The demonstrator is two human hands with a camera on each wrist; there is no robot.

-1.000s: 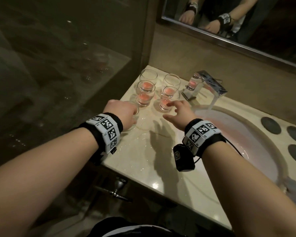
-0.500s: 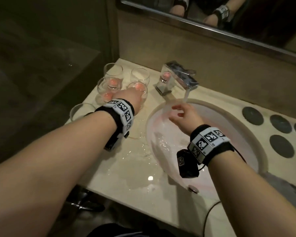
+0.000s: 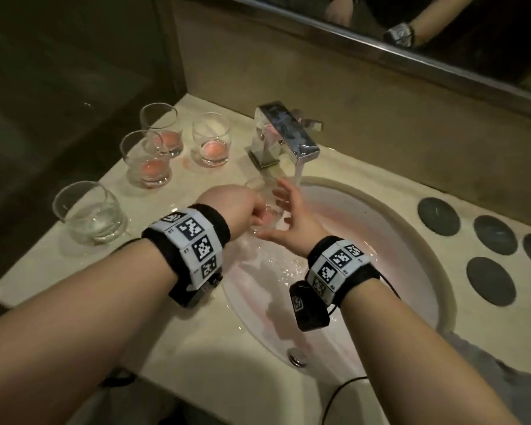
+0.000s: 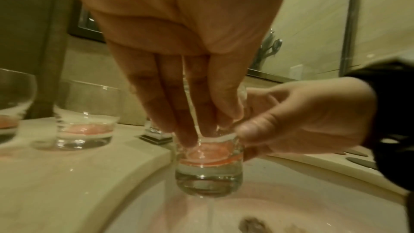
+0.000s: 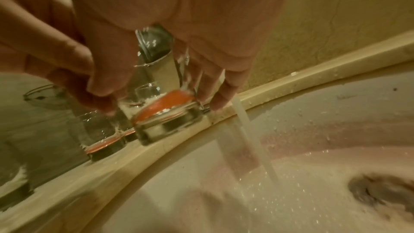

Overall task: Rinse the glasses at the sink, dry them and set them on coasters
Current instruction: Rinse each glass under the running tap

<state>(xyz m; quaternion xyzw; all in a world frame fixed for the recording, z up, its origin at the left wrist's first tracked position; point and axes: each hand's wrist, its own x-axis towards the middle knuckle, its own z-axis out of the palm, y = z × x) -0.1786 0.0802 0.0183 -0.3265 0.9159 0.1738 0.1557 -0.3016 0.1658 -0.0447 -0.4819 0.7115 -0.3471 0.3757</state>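
Two hands meet on one glass (image 4: 209, 162) held over the sink (image 3: 405, 240), just beside the stream from the faucet (image 3: 284, 133). The fingers (image 4: 177, 112) of the left hand (image 3: 230, 204) reach down over the rim, pinching it from above; the right hand (image 3: 292, 216) has its thumb against the side wall and its other fingers spread loosely round the far side.

The likely trouble, as I judge it, is slip: wet glass held only at the rim could drop onto the basin. It is a small clear tumbler with a thick base and a shallow pink residue at the bottom. Three similar stained glasses (image 3: 152, 167) stand on the counter (image 3: 154, 326), near a clear one (image 3: 89, 213).
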